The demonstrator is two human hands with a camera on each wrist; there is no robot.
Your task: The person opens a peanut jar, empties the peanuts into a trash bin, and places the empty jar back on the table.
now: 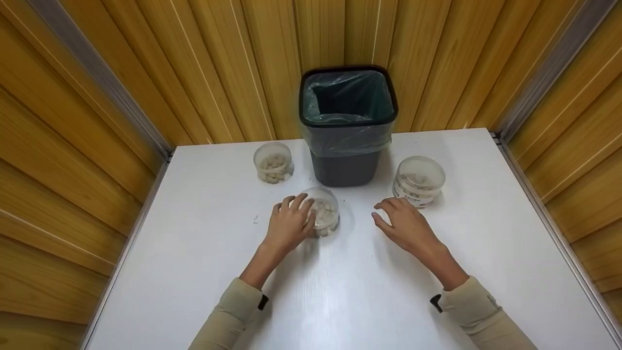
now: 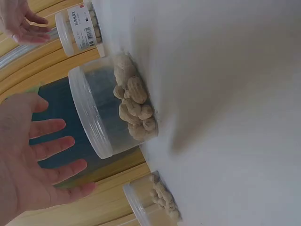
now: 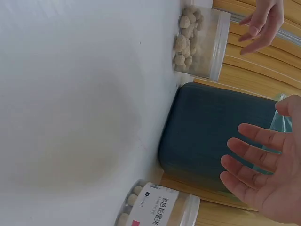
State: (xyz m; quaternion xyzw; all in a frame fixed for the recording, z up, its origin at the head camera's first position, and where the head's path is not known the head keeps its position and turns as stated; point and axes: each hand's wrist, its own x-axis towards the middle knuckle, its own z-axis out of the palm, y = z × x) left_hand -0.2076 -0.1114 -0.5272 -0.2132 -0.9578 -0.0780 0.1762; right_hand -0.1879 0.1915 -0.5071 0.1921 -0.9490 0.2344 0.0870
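In the head view, a clear jar (image 1: 329,208) partly filled with unshelled peanuts (image 2: 134,101) stands near the middle of the white table. My left hand (image 1: 289,223) is over its left side, partly covering it. The left wrist view shows that hand with fingers spread above the jar's rim, gripping nothing. My right hand (image 1: 406,226) hovers with loosely bent fingers, just in front of a labelled clear jar (image 1: 420,181) on the right. Its palm and fingers hold nothing in the right wrist view. Pale pieces lie inside the labelled jar.
A grey bin (image 1: 346,167) with a clear plastic liner (image 1: 347,141) stands at the table's back. Left of it is another clear jar (image 1: 273,163) containing peanuts. Wood-patterned panels (image 1: 204,63) enclose the white table (image 1: 194,243) at the back and sides.
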